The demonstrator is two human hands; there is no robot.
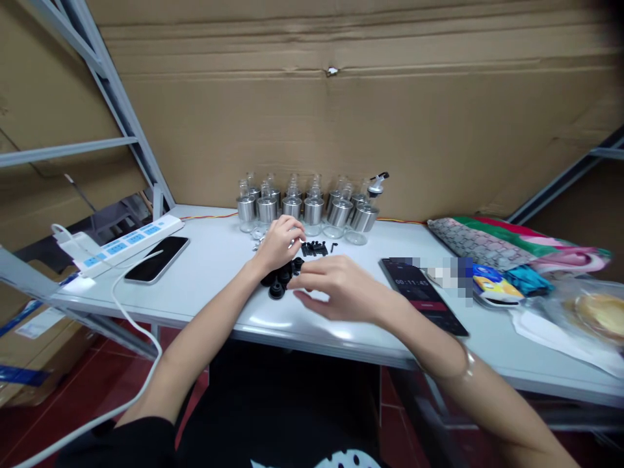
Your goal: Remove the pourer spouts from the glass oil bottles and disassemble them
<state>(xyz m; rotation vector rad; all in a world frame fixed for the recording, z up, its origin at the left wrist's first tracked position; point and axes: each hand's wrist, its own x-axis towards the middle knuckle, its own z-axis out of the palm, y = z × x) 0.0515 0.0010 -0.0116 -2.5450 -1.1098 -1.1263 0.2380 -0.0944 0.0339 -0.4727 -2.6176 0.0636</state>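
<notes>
My left hand [281, 242] reaches over a heap of small black parts [279, 279] on the white table [209, 273], its fingers curled together near some small clear pieces; what they pinch is too small to name. My right hand [336, 286] hovers just right of the heap, thumb and forefinger pinched at a black round cap. More tiny black pieces [316, 247] lie behind my hands. At the back stands a row of several glass bottles with metal sleeves [305, 208]; the rightmost carries a black-tipped pourer [377, 185].
A white and blue power strip [121, 242] and a dark phone [156, 259] with a white cable lie at left. A second phone showing a timer [422, 292] lies at right, beside patterned cloth [492, 244], packets and a plastic bag. Cardboard walls stand behind.
</notes>
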